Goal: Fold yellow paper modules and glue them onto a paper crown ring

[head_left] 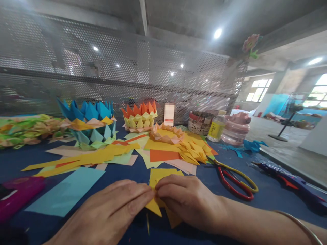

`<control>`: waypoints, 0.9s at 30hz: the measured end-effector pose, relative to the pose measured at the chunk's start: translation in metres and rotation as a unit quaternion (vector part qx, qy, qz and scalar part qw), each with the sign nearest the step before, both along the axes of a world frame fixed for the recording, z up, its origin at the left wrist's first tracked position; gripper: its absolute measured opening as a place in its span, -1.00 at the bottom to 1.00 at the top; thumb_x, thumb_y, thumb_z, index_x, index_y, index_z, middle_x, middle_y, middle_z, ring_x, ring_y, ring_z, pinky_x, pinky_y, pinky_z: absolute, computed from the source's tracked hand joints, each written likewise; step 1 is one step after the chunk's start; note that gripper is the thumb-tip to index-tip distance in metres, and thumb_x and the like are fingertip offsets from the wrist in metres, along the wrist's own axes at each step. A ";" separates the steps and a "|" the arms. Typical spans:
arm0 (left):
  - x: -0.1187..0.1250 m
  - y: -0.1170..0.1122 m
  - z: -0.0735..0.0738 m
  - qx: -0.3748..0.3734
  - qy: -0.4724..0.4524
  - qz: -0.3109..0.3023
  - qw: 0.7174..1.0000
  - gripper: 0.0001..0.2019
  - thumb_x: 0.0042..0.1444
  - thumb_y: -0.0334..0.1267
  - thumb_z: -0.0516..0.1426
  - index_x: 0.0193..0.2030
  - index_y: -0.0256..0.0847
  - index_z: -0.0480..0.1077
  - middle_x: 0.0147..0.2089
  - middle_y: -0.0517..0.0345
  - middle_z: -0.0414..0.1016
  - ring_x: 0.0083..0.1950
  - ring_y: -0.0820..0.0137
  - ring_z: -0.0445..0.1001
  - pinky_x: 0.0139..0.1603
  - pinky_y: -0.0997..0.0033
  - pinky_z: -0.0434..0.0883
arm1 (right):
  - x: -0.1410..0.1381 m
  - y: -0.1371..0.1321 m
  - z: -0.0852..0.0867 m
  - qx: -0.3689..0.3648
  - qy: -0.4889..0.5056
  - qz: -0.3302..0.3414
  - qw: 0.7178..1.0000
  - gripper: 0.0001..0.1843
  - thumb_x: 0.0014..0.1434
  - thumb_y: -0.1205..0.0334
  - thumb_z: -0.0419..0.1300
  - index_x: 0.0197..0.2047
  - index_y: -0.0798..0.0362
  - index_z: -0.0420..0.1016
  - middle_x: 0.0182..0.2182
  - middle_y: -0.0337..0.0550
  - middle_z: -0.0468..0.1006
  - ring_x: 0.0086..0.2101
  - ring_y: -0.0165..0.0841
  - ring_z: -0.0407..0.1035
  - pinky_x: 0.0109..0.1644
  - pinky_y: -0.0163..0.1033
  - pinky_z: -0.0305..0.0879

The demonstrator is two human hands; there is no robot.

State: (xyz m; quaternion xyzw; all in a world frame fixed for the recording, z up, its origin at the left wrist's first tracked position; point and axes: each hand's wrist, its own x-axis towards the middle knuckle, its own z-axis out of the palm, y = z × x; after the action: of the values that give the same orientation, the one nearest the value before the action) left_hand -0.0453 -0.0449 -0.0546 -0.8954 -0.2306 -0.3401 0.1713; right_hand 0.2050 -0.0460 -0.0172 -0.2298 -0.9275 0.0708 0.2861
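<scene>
My left hand (112,211) and my right hand (186,199) meet at the near edge of the dark blue table (263,190). Both pinch a small folded piece of yellow paper (157,207), fingers pressed together on its fold. More yellow paper (163,174) lies flat just behind the hands. A thin bangle (301,224) circles my right wrist.
Red-and-yellow scissors (236,180) lie right of my hands, a glue gun (286,178) further right. A light blue sheet (68,190) and yellow strips (84,159) lie at the left. Folded paper baskets (89,124) (140,119), a small bottle (216,127) and a pink jar (236,129) stand before a perforated metal screen (127,68).
</scene>
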 end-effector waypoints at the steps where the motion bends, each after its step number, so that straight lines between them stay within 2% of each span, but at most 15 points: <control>1: 0.002 0.000 0.003 0.007 0.003 -0.008 1.000 -0.60 0.28 -0.40 -0.10 0.19 -0.08 0.33 0.03 0.18 0.57 0.01 0.36 0.54 0.16 0.34 0.42 | 0.000 0.001 0.000 -0.011 -0.012 0.001 1.000 -0.73 0.19 0.55 0.03 -0.13 0.11 0.44 -0.10 -0.04 0.55 -0.13 -0.43 0.46 -0.07 -0.39 0.41; 6: 0.010 0.002 0.014 0.024 0.008 -0.054 0.998 -0.69 0.26 -0.44 -0.08 -0.05 -0.14 0.44 -0.21 0.17 0.60 -0.24 0.43 0.57 -0.16 0.54 0.50 | -0.003 -0.005 0.006 -0.017 -0.014 -0.022 1.000 -0.69 0.11 0.57 0.02 -0.13 0.11 0.42 -0.15 -0.04 0.56 -0.13 -0.37 0.44 -0.04 -0.30 0.40; 9: 0.012 0.001 0.013 0.005 -0.016 -0.041 0.999 -0.73 0.30 -0.39 -0.07 -0.13 -0.11 0.44 -0.25 0.20 0.59 -0.29 0.45 0.56 -0.26 0.56 0.48 | -0.006 -0.011 0.010 -0.016 -0.008 -0.039 0.999 -0.79 0.12 0.45 0.09 -0.17 0.09 0.42 -0.27 -0.07 0.56 -0.23 -0.35 0.43 -0.11 -0.27 0.38; 11: 0.012 -0.001 0.011 -0.003 -0.030 -0.036 0.999 -0.74 0.32 -0.36 -0.07 -0.15 -0.11 0.44 -0.25 0.21 0.58 -0.28 0.46 0.56 -0.26 0.57 0.48 | -0.008 -0.014 0.010 -0.014 -0.018 -0.046 0.999 -0.90 0.15 0.32 0.16 -0.21 0.08 0.43 -0.31 -0.10 0.54 -0.27 -0.35 0.42 -0.16 -0.29 0.36; 13: 0.013 -0.003 0.009 -0.004 -0.039 -0.039 0.998 -0.75 0.33 -0.34 -0.06 -0.17 -0.11 0.44 -0.26 0.23 0.59 -0.30 0.46 0.56 -0.27 0.56 0.47 | -0.010 -0.015 0.007 -0.005 -0.032 -0.055 0.998 -0.89 0.15 0.23 0.23 -0.25 0.07 0.44 -0.32 -0.13 0.54 -0.28 -0.37 0.40 -0.19 -0.31 0.33; 20: 0.015 -0.003 0.004 -0.020 -0.048 -0.052 0.997 -0.77 0.33 -0.31 -0.03 -0.17 -0.09 0.45 -0.28 0.28 0.60 -0.31 0.46 0.58 -0.28 0.54 0.49 | -0.013 -0.016 0.002 0.006 -0.037 -0.078 0.996 -0.88 0.24 0.26 0.18 -0.26 0.13 0.48 -0.35 -0.11 0.53 -0.32 -0.39 0.39 -0.25 -0.34 0.29; 25: 0.012 -0.003 0.005 -0.034 -0.035 -0.041 0.998 -0.82 0.29 -0.29 0.03 -0.09 -0.12 0.45 0.00 0.13 0.55 -0.13 0.42 0.59 -0.16 0.56 0.53 | -0.012 -0.017 0.001 0.007 -0.037 -0.058 0.998 -0.77 0.30 0.31 0.08 -0.36 0.12 0.50 -0.37 -0.10 0.54 -0.34 -0.40 0.38 -0.22 -0.33 0.31; 27: 0.012 -0.003 0.005 -0.058 -0.021 -0.049 0.997 -0.82 0.28 -0.30 0.04 -0.08 -0.11 0.44 0.01 0.16 0.56 -0.08 0.42 0.59 -0.08 0.55 0.53 | -0.012 -0.017 0.001 0.004 -0.029 -0.053 0.998 -0.76 0.31 0.31 0.09 -0.36 0.12 0.51 -0.37 -0.10 0.54 -0.34 -0.41 0.38 -0.21 -0.33 0.32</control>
State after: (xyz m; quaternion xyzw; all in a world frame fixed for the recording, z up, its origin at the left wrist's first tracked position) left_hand -0.0336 -0.0480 -0.0493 -0.9068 -0.2093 -0.3527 0.0974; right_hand 0.1929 -0.0633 -0.0164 -0.2792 -0.9225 0.0455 0.2628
